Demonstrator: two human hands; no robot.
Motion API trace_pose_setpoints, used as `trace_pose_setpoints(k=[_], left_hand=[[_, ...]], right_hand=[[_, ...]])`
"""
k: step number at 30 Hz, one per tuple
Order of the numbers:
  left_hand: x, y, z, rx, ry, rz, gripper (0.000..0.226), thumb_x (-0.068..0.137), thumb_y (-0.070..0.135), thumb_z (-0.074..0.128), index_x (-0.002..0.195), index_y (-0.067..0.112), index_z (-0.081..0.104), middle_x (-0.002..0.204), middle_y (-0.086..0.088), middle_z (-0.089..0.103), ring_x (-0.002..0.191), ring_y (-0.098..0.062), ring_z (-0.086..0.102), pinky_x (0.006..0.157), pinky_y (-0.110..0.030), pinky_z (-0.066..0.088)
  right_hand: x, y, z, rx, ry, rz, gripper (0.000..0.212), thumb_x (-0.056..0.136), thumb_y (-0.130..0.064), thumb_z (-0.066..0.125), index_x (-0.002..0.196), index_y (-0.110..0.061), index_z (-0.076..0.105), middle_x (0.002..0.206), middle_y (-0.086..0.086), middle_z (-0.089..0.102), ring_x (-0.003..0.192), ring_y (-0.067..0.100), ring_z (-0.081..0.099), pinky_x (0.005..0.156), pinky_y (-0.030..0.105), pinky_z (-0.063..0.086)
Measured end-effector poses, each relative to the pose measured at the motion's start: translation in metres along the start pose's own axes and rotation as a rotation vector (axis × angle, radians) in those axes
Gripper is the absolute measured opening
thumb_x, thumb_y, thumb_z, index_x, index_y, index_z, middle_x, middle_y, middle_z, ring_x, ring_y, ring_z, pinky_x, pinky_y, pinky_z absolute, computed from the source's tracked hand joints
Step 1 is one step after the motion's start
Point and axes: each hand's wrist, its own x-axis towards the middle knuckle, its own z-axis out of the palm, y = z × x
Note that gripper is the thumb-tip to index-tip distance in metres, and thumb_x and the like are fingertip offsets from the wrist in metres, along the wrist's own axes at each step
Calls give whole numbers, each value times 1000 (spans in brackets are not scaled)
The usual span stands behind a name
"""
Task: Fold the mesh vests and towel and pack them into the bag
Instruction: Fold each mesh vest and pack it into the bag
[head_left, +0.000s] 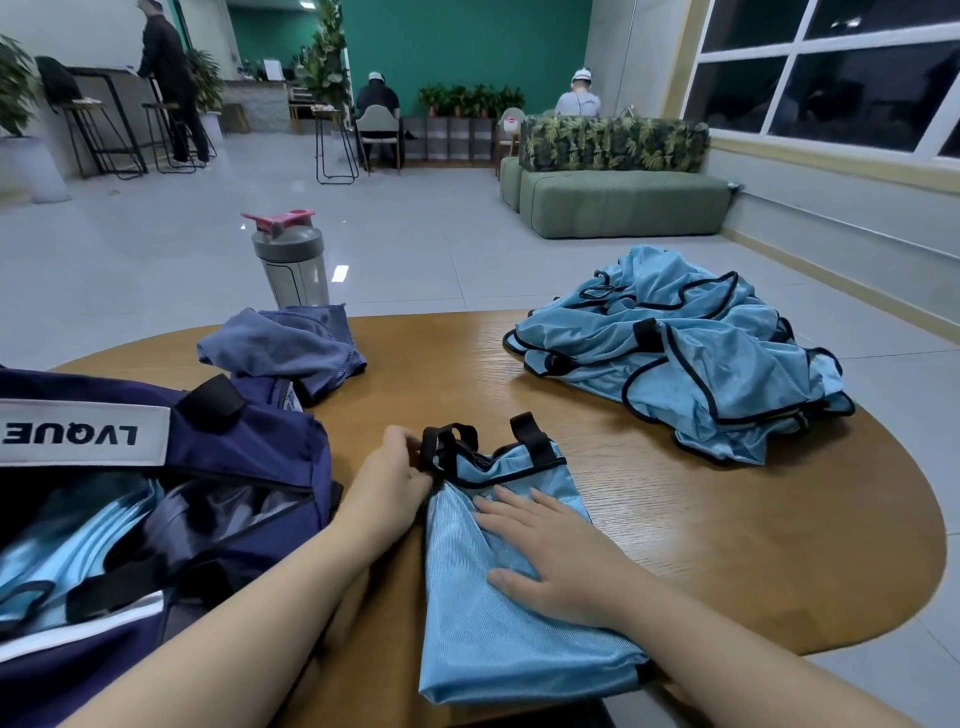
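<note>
**Head view: folded vest lies between both hands, bag to the left**

At the desk's left edge sits the navy bag (218, 467), its mouth open toward the person, with light blue fabric already inside. Behind it the blue towel (291, 348) lies crumpled, not yet folded. The left hand (387, 483) pinches the black-trimmed strap end of the vest (498, 597), fingers curled on its left corner. The vest's long axis runs from the near edge away toward the desk's middle. The right hand (556, 556) lies flat on it, fingers straight, pressing the fold. The unfolded vest pile (691, 358) rests at the far right edge. The left hand is nearer the bag, so the carry likely goes leftward.
</note>
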Motion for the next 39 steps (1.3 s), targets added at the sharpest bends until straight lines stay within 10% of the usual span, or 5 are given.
trace_pose_setpoints(k=[8,17,25,30,39], left_hand=[[25,-1,-21,-444,-411,-174,33,101,22,43,91,-5,59,68,-13,48,56,-19,41,55,-28,35],[24,5,4,-136,-174,-153,41,92,35,58,123,13,42,103,-4,57,91,-18,55,82,-31,44],[-26,6,-38,450,-318,734,50,75,10,70,114,35,51,121,4,48,116,-14,41,97,-31,37],[-70,-7,-39,257,-778,654,45,85,13,57,119,42,54,136,26,34,130,11,26,108,-9,19],[-85,-13,-16,67,-475,580,26,87,20,52,102,41,53,111,23,58,110,5,48,95,-12,35]], right_hand=[[-3,3,0,120,63,-15,58,95,-48,45,148,-41,21,153,-25,21,127,-19,7,102,4,-12],[-21,21,6,244,303,-53,41,93,-30,50,134,-30,48,138,-13,49,132,-6,33,110,13,26],[-79,47,7,164,300,-106,32,89,-13,42,109,-31,61,129,-15,56,128,0,44,104,19,37],[-104,40,17,222,187,-132,52,81,-16,48,130,-29,56,143,-26,41,141,-3,22,112,10,16],[-91,28,15,403,250,47,33,89,-26,55,116,-45,60,120,-43,51,123,-15,41,102,7,29]])
